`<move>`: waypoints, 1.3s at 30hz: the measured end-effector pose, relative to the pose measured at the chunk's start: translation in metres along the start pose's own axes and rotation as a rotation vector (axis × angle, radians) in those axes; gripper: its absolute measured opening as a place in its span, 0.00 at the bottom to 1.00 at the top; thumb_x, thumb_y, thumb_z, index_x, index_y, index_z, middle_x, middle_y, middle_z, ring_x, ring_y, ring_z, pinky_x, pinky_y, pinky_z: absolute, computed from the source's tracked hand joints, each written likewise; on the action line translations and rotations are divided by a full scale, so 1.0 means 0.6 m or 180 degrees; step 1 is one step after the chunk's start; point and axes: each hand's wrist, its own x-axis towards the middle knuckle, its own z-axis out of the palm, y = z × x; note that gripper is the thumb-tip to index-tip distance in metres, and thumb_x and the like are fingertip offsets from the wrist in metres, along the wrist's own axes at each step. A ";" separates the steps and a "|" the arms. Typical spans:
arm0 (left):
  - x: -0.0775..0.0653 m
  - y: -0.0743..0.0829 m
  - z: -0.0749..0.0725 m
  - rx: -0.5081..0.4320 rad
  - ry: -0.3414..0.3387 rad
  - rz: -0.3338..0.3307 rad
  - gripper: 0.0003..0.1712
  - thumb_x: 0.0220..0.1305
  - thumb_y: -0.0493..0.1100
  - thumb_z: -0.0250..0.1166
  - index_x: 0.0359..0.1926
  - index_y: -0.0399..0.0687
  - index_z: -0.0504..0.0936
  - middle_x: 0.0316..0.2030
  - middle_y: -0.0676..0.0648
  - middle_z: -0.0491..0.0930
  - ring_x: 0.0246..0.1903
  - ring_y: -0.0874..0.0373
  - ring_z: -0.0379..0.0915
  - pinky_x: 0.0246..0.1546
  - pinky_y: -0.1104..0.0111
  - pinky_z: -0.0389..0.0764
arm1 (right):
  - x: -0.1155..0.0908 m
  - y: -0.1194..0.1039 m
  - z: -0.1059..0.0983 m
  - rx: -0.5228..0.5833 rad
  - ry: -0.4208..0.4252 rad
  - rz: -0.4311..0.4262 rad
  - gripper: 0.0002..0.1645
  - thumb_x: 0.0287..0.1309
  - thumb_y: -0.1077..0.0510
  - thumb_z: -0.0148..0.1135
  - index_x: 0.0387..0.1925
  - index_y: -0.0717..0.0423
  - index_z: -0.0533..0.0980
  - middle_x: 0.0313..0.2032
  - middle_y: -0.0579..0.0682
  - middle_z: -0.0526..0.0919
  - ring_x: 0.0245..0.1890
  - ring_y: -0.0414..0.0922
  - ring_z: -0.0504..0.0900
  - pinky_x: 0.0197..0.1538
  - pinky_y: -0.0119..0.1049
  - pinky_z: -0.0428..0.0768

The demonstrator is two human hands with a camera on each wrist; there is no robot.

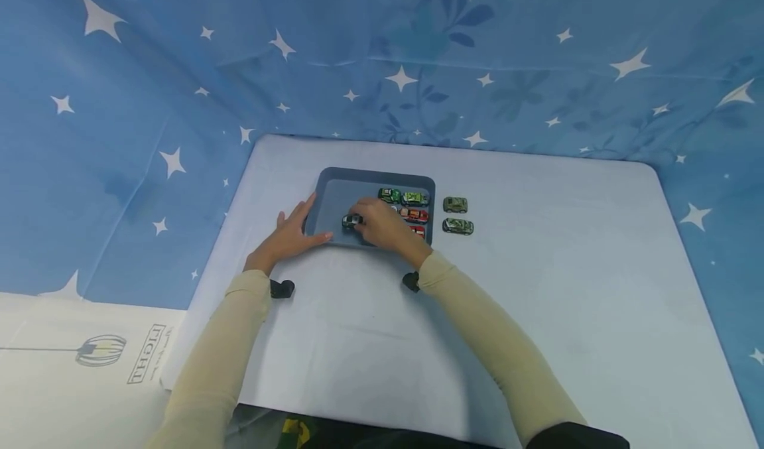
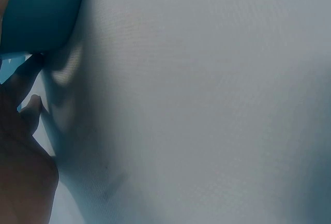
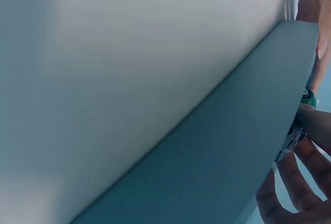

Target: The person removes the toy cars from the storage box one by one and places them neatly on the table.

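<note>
A shallow grey-blue tray (image 1: 340, 178) lies on the white table. My left hand (image 1: 288, 239) spreads its straight fingers along the tray's left side, with the thumb at the near edge. Over the middle of the tray, my right hand (image 1: 384, 225) pinches a small dark toy car (image 1: 351, 221). The tray's wall (image 3: 222, 131) covers part of that hand's work in the right wrist view. On the right side of the tray sit several toy cars, among them a green car (image 1: 414, 199), another green car (image 1: 390, 195) and an orange-red car (image 1: 414, 216); my right hand partly hides others.
Two camouflage-patterned toy cars, a shorter car (image 1: 455, 204) and a longer car (image 1: 457, 226), stand on the table (image 1: 567, 270) just right of the tray. A blue star-patterned cloth (image 1: 334, 58) hangs behind the table. Cream printed fabric (image 1: 71, 383) lies at the lower left.
</note>
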 end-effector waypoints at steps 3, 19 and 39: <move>0.001 0.001 0.000 0.0003 0.0002 0.0053 0.67 0.67 0.75 0.67 0.87 0.71 0.31 0.86 0.41 0.35 0.84 0.39 0.22 0.77 0.37 0.23 | -0.008 0.002 -0.011 0.0118 -0.0007 0.0030 0.16 0.70 0.65 0.71 0.57 0.63 0.86 0.53 0.56 0.87 0.56 0.51 0.85 0.61 0.44 0.82; 0.004 -0.003 0.002 0.0074 0.0017 0.0135 0.66 0.69 0.70 0.68 0.88 0.66 0.30 0.86 0.40 0.34 0.84 0.41 0.26 0.77 0.40 0.19 | -0.059 0.015 -0.091 0.0101 0.0168 0.0212 0.19 0.70 0.65 0.71 0.60 0.64 0.84 0.56 0.59 0.87 0.55 0.54 0.86 0.59 0.48 0.83; 0.001 0.002 0.004 0.0054 -0.0018 0.0157 0.66 0.70 0.69 0.68 0.88 0.65 0.30 0.86 0.40 0.34 0.84 0.40 0.26 0.77 0.41 0.18 | -0.129 0.052 -0.141 0.0059 0.0372 0.0470 0.18 0.66 0.66 0.75 0.57 0.64 0.85 0.53 0.58 0.87 0.55 0.55 0.85 0.61 0.51 0.82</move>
